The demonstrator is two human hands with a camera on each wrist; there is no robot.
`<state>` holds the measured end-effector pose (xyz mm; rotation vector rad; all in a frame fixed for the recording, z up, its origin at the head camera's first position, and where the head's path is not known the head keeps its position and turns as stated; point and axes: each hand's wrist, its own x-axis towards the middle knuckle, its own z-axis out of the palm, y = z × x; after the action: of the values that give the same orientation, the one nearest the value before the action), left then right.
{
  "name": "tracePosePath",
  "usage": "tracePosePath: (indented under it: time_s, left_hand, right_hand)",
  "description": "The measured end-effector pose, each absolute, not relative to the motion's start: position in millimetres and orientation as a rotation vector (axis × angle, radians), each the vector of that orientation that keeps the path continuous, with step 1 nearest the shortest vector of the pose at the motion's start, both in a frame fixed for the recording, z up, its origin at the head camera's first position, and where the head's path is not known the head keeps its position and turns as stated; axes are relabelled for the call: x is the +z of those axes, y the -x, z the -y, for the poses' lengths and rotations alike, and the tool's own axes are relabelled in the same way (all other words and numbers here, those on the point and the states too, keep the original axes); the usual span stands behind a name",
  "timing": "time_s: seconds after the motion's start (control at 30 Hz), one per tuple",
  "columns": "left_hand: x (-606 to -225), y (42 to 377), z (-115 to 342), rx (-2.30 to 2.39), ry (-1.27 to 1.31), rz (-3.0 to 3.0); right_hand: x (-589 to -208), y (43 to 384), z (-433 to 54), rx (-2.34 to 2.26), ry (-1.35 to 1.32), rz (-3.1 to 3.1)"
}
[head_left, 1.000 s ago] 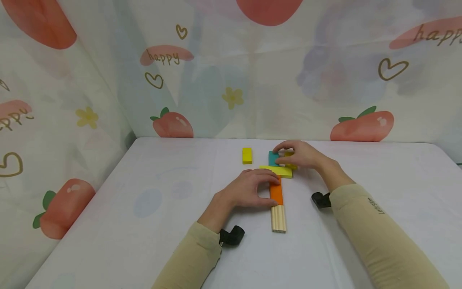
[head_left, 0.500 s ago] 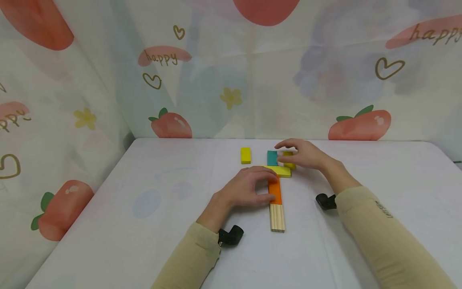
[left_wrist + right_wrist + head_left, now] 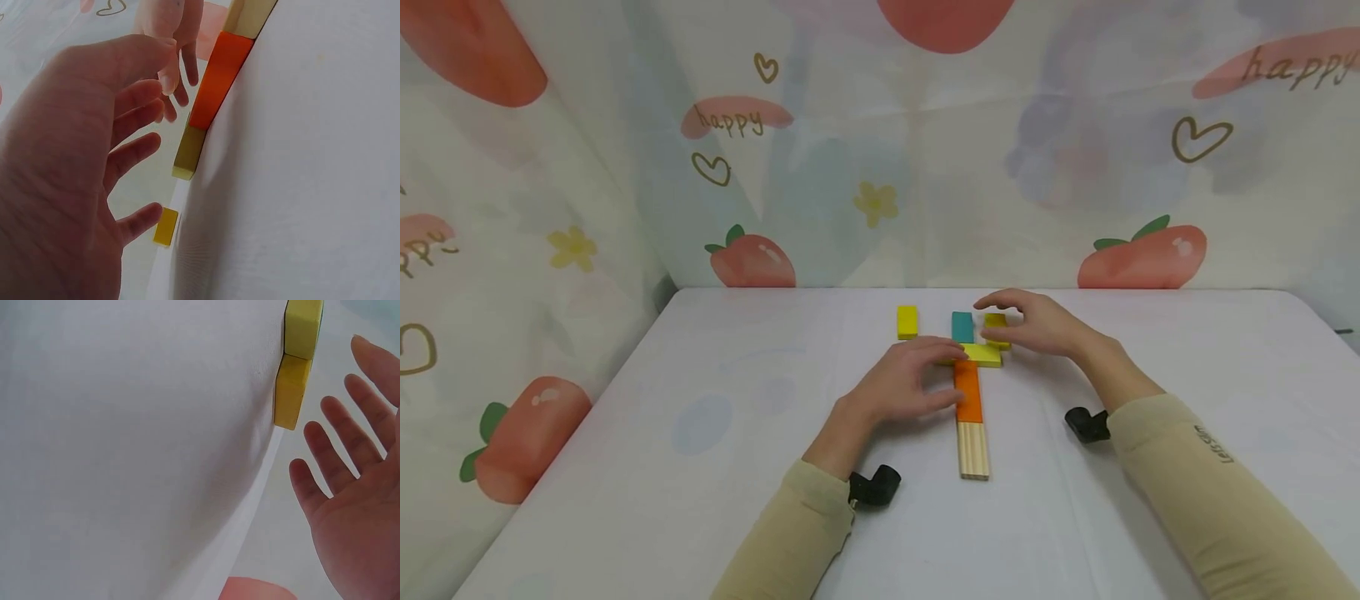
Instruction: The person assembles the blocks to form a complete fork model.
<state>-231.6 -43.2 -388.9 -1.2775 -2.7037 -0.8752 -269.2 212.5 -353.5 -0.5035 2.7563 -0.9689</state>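
Observation:
Several flat blocks lie joined on the white table. A plain wooden block (image 3: 973, 454) is nearest, then an orange block (image 3: 969, 396), then a yellow-green block (image 3: 983, 356) set crosswise. Beyond the crosswise block are a teal block (image 3: 962, 327) and a yellow block (image 3: 996, 321), with a gap between them. My left hand (image 3: 891, 383) hovers at the left of the orange block with fingers spread, holding nothing; its fingertips overlap the yellow-green block in the head view. My right hand (image 3: 1045, 325) is over the right yellow block, fingers parted; the right wrist view shows it apart from that block.
Another yellow block (image 3: 907, 322) lies alone to the left of the teal one. A printed cloth backdrop (image 3: 970, 167) hangs behind the table's far edge. Black wrist cameras (image 3: 876, 486) stick out from both sleeves.
My right hand has let go of the teal block and drawn right. My left hand has lifted off the orange block, moving slightly left and away from me. The view has shifted a little.

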Motion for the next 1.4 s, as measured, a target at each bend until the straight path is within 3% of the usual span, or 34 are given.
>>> tracePosePath:
  time_s: [1.4]
  left_hand:
    - [-382.5,260.6,59.3,-0.994,0.897,2.817]
  right_hand:
    - [-353.5,252.5,-208.1,-0.913,0.672,-2.786]
